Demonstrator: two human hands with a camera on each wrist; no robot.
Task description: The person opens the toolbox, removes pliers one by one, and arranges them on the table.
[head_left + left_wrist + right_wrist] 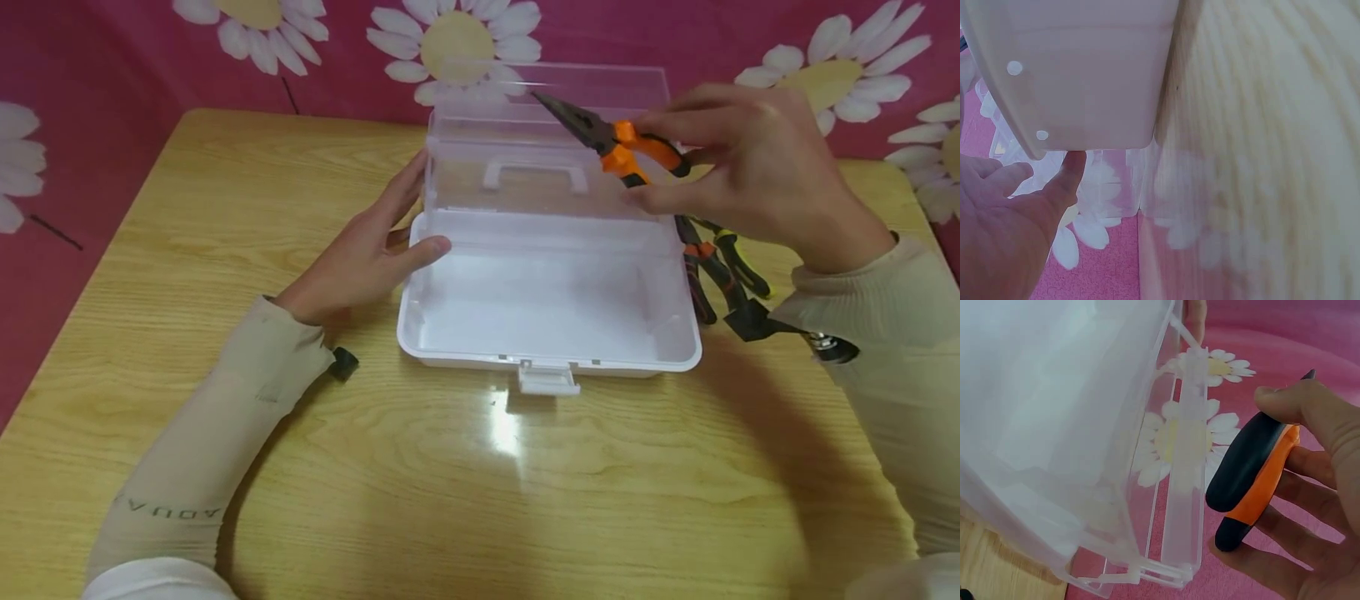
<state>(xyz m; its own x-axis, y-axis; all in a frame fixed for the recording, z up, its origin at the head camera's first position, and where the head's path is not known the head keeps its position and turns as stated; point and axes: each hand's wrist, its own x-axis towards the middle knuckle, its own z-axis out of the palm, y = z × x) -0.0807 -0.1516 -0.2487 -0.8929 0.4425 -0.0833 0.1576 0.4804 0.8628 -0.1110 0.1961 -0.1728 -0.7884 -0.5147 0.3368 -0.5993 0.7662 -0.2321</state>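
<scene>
My right hand holds a pair of long-nose pliers with orange and black handles above the right side of an open white plastic toolbox. Their dark jaws point up and to the left; in the right wrist view the handles lie between thumb and fingers. At the box's back left corner, my left hand grips it, thumb over the rim and fingers behind the clear lid. The left wrist view shows one finger touching the box's rear edge. The box's inside is bare white.
Other pliers with red-black and yellow-black handles lie on the table right of the box, partly hidden by it. A white latch hangs at the front. The wooden table meets a pink cloth with daisies behind.
</scene>
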